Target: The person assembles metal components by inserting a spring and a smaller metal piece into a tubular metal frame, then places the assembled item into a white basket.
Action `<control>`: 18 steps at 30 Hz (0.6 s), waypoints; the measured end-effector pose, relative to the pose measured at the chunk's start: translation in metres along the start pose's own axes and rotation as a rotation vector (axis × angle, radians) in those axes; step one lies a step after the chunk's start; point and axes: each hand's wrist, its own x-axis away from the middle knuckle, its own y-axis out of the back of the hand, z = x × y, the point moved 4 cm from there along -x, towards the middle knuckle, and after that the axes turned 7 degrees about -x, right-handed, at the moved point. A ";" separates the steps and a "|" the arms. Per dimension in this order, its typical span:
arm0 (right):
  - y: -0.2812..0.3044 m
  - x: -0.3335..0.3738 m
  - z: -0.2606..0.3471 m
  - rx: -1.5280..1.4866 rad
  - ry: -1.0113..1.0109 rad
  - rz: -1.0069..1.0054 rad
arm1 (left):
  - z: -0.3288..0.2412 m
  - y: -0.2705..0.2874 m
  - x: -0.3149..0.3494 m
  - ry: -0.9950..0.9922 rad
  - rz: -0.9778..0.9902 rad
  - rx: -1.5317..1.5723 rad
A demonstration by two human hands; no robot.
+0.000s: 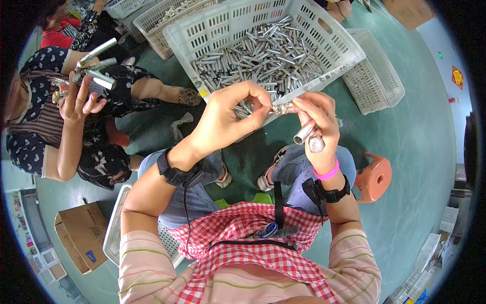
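In front of the crate, my right hand (324, 119) is closed around several silvery pieces. One is a short metal tube (304, 133) with its open end toward me; beside it shows the rounded, crumpled end of a foil-like piece (316, 143). A thin, shiny, rough-surfaced stick (285, 108) points left out of my right fingers. My left hand (228, 116) pinches that stick's left end between thumb and forefinger. Just beyond both hands, a white plastic crate (349, 53) holds a heap of short silver tubes (268, 55).
To my left a seated person's hand (78, 101) holds several silver tubes. More crates stand at the back, one white crate (382, 83) at the right. An orange stool (374, 177) is by my right knee; a cardboard box (81, 235) and white basket (116, 228) are at lower left.
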 end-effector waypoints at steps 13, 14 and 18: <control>0.004 0.001 -0.002 -0.091 -0.130 -0.030 | -0.004 0.001 -0.001 -0.005 0.087 0.295; 0.003 0.001 0.000 -0.043 -0.089 -0.009 | -0.004 0.000 -0.001 -0.021 0.111 0.188; 0.004 0.001 -0.003 -0.039 -0.079 0.004 | -0.008 0.001 -0.003 -0.042 0.117 -0.003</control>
